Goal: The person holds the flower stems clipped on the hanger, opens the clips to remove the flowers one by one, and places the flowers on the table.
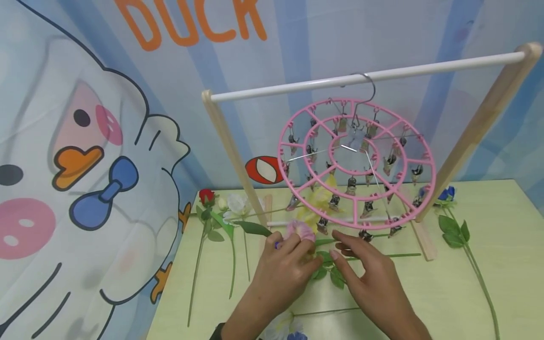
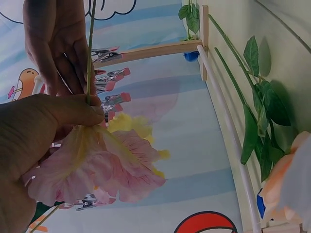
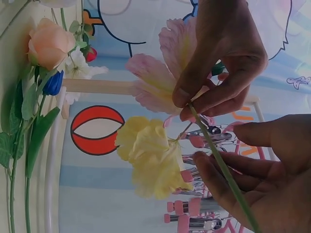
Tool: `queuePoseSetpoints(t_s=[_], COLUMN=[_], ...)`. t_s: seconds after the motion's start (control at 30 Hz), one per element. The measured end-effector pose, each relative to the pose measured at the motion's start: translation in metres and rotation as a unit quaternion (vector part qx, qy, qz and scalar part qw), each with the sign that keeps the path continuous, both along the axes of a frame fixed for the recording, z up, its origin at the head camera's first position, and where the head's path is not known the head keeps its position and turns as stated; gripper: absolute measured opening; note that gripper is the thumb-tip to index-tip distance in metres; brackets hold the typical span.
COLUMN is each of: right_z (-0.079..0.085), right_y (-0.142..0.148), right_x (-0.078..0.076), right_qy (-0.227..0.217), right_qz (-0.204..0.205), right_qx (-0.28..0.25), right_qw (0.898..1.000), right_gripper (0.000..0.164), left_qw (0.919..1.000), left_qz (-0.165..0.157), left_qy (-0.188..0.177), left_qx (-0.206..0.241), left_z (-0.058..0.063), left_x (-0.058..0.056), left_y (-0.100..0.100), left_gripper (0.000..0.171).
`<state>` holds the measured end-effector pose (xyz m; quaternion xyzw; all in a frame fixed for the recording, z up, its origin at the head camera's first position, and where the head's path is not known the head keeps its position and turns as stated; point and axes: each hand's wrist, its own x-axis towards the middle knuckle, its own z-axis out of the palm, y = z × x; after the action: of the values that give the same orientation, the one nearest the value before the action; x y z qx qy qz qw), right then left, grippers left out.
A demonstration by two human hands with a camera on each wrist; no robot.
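Pink ruffled flower (image 1: 299,231) on a thin green stem (image 3: 221,167); left hand (image 1: 280,274) pinches its base, right hand (image 1: 374,278) fingers loosely extended along the stem at four o'clock.

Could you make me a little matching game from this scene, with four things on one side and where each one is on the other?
Things:
1. pink flower
2. yellow flower
3. red rose
4. blue rose

Places:
A. lying at the table's far right, by the rack's right leg
B. clipped to the pink round hanger
C. pinched at its base by the left hand
D. lying at the table's far left corner

Pairs: 1-C, 2-B, 3-D, 4-A
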<state>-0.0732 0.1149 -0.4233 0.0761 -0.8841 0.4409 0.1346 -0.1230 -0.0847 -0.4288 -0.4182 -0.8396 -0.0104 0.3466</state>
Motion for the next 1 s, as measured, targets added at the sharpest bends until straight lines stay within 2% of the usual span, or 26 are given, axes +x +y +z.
queuePoseSetpoints(t_s=[0.27,0.4,0.57,0.87,1.0], right_z=[0.000,-0.002,-0.005,-0.016,-0.024], right_y=[0.006,0.008,0.011,0.018,0.020], right_x=[0.007,0.009,0.011,0.013,0.014], right_qy=[-0.026,-0.040,-0.080,-0.155,-0.177], right_qz=[0.028,0.026,0.015,0.010,0.006], right_qx=[0.034,0.045,0.054,0.061,0.062], right_qw=[0.999,0.998,0.995,0.986,0.982], right_gripper=[0.029,0.023,0.015,0.009,0.007], left_qw=[0.9999,0.9998,0.9998,0.9984,0.9970], left_qz=[-0.013,-0.016,-0.018,0.001,-0.003], left_qy=[0.006,0.009,0.010,-0.057,-0.077], left_qx=[0.003,0.003,0.006,-0.003,0.001], left_z=[-0.001,-0.003,-0.007,-0.014,-0.018], left_x=[0.001,0.002,0.005,0.012,0.014], left_y=[0.003,0.004,0.009,0.015,0.017], left_gripper=[0.009,0.011,0.012,0.012,0.008])
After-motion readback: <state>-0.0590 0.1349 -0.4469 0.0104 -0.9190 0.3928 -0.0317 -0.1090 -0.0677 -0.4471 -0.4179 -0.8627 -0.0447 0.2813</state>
